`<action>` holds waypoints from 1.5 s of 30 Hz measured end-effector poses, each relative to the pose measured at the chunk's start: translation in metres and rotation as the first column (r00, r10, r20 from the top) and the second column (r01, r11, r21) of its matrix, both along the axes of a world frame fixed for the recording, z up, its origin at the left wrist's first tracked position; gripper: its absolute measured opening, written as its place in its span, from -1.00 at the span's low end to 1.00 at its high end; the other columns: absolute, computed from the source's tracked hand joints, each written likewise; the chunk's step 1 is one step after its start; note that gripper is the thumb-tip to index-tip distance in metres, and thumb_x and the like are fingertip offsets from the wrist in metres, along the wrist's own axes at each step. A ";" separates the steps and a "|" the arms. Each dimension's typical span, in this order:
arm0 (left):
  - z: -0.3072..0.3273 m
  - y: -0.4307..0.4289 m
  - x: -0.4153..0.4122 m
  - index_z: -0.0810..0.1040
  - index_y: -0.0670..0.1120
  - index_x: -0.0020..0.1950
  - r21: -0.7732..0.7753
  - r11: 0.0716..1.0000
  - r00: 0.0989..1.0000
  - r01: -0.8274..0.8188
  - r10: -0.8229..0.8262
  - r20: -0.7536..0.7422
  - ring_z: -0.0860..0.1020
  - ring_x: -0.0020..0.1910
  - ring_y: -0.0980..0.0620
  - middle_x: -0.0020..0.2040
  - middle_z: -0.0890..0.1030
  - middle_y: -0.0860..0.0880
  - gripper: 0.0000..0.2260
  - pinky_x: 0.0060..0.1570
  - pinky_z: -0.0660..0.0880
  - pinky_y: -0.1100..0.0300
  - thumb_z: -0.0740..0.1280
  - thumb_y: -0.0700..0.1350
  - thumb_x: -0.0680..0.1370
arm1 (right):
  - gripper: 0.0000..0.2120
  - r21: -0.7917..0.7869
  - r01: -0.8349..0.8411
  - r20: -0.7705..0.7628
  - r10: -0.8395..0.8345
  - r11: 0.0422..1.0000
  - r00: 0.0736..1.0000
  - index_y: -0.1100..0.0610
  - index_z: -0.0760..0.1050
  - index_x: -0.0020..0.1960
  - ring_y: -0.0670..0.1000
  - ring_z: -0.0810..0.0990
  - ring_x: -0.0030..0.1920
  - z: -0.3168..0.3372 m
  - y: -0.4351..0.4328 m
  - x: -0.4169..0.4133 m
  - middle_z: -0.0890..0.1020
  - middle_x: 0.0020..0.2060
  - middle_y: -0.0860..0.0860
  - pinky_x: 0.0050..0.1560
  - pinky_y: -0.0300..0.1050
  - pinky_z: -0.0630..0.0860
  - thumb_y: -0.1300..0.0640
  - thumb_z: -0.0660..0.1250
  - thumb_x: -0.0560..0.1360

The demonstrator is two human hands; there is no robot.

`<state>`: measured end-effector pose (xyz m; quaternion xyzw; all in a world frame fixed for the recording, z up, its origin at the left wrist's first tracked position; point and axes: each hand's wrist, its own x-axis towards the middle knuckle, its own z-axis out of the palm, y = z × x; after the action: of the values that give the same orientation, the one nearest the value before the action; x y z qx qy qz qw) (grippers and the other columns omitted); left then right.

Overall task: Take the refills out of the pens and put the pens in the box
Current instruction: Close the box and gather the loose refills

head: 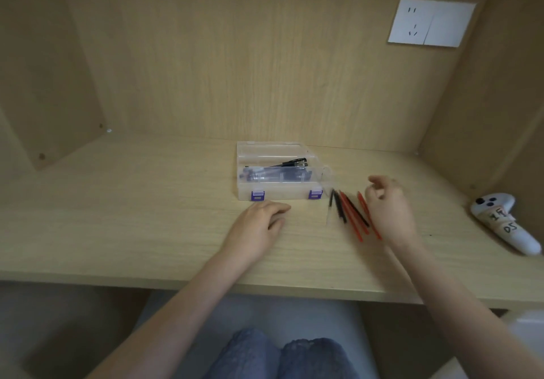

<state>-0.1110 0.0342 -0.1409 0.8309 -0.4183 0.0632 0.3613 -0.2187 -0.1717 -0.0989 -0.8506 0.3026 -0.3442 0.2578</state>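
Jeans at the bottom of view: the person sits at the tabletop, both forearms reaching in.

Left hand rests palm-down on the tabletop just in front of the box. Its fingers are relaxed and hold nothing.

Right hand hovers over the right edge of the refills. Its fingers are loosely curled and slightly blurred, with no pen or refill visible in them, so I read it as released.

Refills: a loose fan of red and black sticks lying flat on the tabletop, just right of the box and outside it.

Box: clear plastic with purple latches on the front wall. The lid appears to be up at the back. Pens lie inside along its length, dark and clear barrels. I can't count them.

Step, my read: late stage. No pen is left loose on the tabletop, the refills are out and the pens are boxed. There's something clear at the box's right end, and I can't tell if it's a barrel or part of the box.

Next likely calls for checking that item, then closing the lid and pressing both latches. The left hand is already placed to steady the box. Risk: the right hand brushing the refills and rolling them.

Surface: pale wood-grain tabletop, with side panels and back wall to match, like a desk alcove. A white controller with handwritten tape lies far right. A white outlet sits on the back wall, upper right.
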 end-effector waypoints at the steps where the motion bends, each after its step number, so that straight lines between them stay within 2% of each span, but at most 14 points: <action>1: 0.001 -0.001 -0.001 0.52 -0.07 0.25 -0.001 1.000 0.999 -0.004 0.004 -0.035 0.49 0.18 0.02 0.16 0.59 0.00 -0.72 0.23 0.36 0.14 0.28 -0.17 0.54 | -0.67 0.021 0.043 -0.131 -0.039 0.999 0.991 0.19 0.47 0.27 0.23 0.40 0.25 -0.001 -0.009 -0.006 0.51 0.22 0.20 0.31 0.11 0.32 0.16 0.13 0.55; 3: 0.006 -0.005 -0.004 0.46 -0.06 0.31 -0.006 1.000 0.993 0.002 -0.003 -0.121 0.49 0.20 0.04 0.19 0.57 0.01 -0.68 0.24 0.36 0.12 0.27 -0.16 0.55 | -0.64 0.017 0.043 -0.408 -0.033 0.999 0.912 0.24 0.42 0.32 0.25 0.31 0.33 -0.006 -0.017 -0.012 0.43 0.30 0.27 0.34 0.01 0.20 0.14 0.06 0.60; 5: 0.013 -0.013 -0.012 0.39 -0.03 0.36 -0.005 1.000 0.973 0.030 -0.030 -0.227 0.48 0.21 0.08 0.23 0.53 0.01 -0.65 0.26 0.36 0.13 0.24 -0.11 0.57 | -0.65 -0.008 0.006 -0.529 -0.010 1.000 0.848 0.17 0.48 0.26 0.22 0.31 0.31 -0.016 -0.018 -0.012 0.46 0.27 0.25 0.28 -0.03 0.19 0.12 0.02 0.61; 8: 0.023 -0.035 -0.025 0.27 -0.02 0.43 0.083 0.995 0.958 0.051 -0.025 -0.287 0.40 0.27 0.05 0.32 0.45 -0.01 -0.59 0.31 0.32 0.08 0.18 0.01 0.59 | -0.63 -0.035 -0.089 -0.544 0.055 0.995 0.837 0.07 0.47 0.30 0.21 0.32 0.28 -0.024 -0.010 -0.009 0.45 0.25 0.19 0.28 -0.04 0.19 0.16 0.03 0.58; 12: 0.030 -0.061 -0.031 0.29 -0.07 0.42 0.386 0.914 0.984 -0.123 0.164 -0.074 0.25 0.31 -0.10 0.32 0.35 -0.10 -0.42 0.28 0.22 0.05 0.11 0.26 0.53 | -0.63 -0.049 -0.233 -0.550 0.169 0.971 0.818 -0.07 0.44 0.33 0.18 0.33 0.25 -0.024 0.010 -0.009 0.40 0.26 0.10 0.27 -0.14 0.12 0.18 0.05 0.61; 16: 0.028 -0.073 -0.031 0.37 -0.02 0.34 0.380 0.915 0.980 -0.138 0.182 -0.081 0.26 0.26 -0.07 0.24 0.34 -0.05 -0.34 0.25 0.21 0.08 0.21 0.38 0.40 | -0.48 0.026 -0.358 -0.494 0.324 0.933 0.807 -0.08 0.49 0.26 0.14 0.33 0.19 -0.022 0.012 -0.015 0.44 0.19 0.03 0.10 -0.23 0.13 0.38 0.06 0.50; 21: 0.020 -0.073 -0.023 0.41 -0.01 0.26 0.294 0.945 0.989 -0.141 0.148 -0.001 0.30 0.23 -0.06 0.20 0.38 -0.04 -0.61 0.21 0.23 0.13 0.28 0.15 0.50 | -0.54 -0.081 -0.406 -0.322 0.362 0.910 0.875 0.00 0.52 0.22 0.10 0.38 0.12 -0.013 0.005 -0.023 0.50 0.04 -0.01 0.05 -0.28 0.20 0.39 0.22 0.44; 24: 0.014 -0.069 -0.018 0.42 -0.01 0.21 0.255 0.960 0.993 -0.115 0.106 0.046 0.32 0.20 -0.05 0.16 0.40 -0.05 -0.72 0.21 0.26 0.12 0.26 0.05 0.55 | -0.50 -0.162 -0.506 -0.404 0.411 0.847 0.817 0.01 0.36 0.38 0.04 0.33 0.27 -0.010 0.004 -0.017 0.41 0.25 -0.05 0.23 -0.20 0.18 0.14 0.37 0.47; 26: 0.011 -0.064 -0.016 0.42 -0.04 0.21 0.255 0.963 0.993 -0.092 0.069 0.098 0.33 0.20 -0.05 0.16 0.41 -0.06 -0.73 0.20 0.28 0.10 0.24 0.04 0.56 | -0.47 -0.142 -0.546 -0.515 0.409 0.826 0.753 0.00 0.28 0.43 0.01 0.26 0.35 -0.010 0.004 -0.008 0.35 0.35 -0.06 0.27 -0.15 0.13 0.02 0.33 0.50; 28: 0.009 -0.057 -0.014 0.41 -0.07 0.20 0.268 0.960 0.988 -0.083 0.045 0.145 0.34 0.17 -0.06 0.15 0.42 -0.07 -0.73 0.17 0.30 0.09 0.22 0.03 0.57 | -0.56 -0.139 -0.549 -0.553 0.395 0.824 0.734 0.01 0.33 0.38 0.02 0.30 0.29 -0.011 0.006 0.001 0.40 0.28 -0.03 0.21 -0.15 0.15 -0.02 0.29 0.53; 31: 0.007 -0.047 -0.013 0.40 -0.10 0.19 0.282 0.958 0.978 -0.058 -0.003 0.209 0.35 0.15 -0.05 0.14 0.43 -0.07 -0.74 0.14 0.31 0.10 0.20 0.01 0.58 | -0.73 -0.170 -0.558 -0.569 0.382 0.812 0.728 0.04 0.41 0.22 0.06 0.35 0.17 -0.009 0.012 0.010 0.44 0.12 0.00 0.07 -0.14 0.16 0.02 0.25 0.55; 35: 0.004 -0.036 -0.011 0.38 -0.13 0.17 0.281 0.959 0.951 -0.040 -0.050 0.307 0.35 0.12 -0.05 0.13 0.43 -0.07 -0.78 0.11 0.28 0.14 0.16 -0.03 0.60 | -0.94 -0.225 -0.627 -0.651 0.363 0.746 0.666 0.02 0.28 0.02 0.02 0.32 0.06 -0.009 0.025 0.014 0.43 0.05 0.02 -0.04 -0.14 0.09 0.08 0.16 0.59; 42: 0.000 -0.023 -0.018 0.49 -0.21 0.01 0.298 0.954 0.894 -0.026 -0.111 0.434 0.49 -0.08 -0.16 -0.08 0.54 -0.16 -0.84 -0.11 0.42 0.00 0.31 -0.13 0.53 | -0.84 -0.414 -0.688 -0.695 0.282 0.596 0.662 0.14 0.31 0.07 0.06 0.36 0.04 -0.011 0.040 0.011 0.42 0.01 0.05 -0.06 -0.13 0.06 0.07 0.03 0.64; 45: 0.003 -0.017 -0.020 0.42 -0.20 0.09 0.308 0.950 0.898 -0.051 -0.091 0.430 0.44 0.01 -0.13 0.01 0.47 -0.14 -0.84 -0.03 0.34 0.05 0.19 -0.13 0.59 | -0.91 -0.380 -0.715 -0.690 0.335 0.587 0.642 0.06 0.22 -0.01 0.03 0.35 0.00 -0.012 0.047 0.008 0.35 -0.07 0.00 -0.05 -0.11 0.08 0.07 0.01 0.64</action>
<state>-0.1308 0.0170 -0.1377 0.8372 -0.5022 0.1784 0.1227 -0.2106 -0.1245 -0.1111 -0.9956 -0.0496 -0.0665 -0.0439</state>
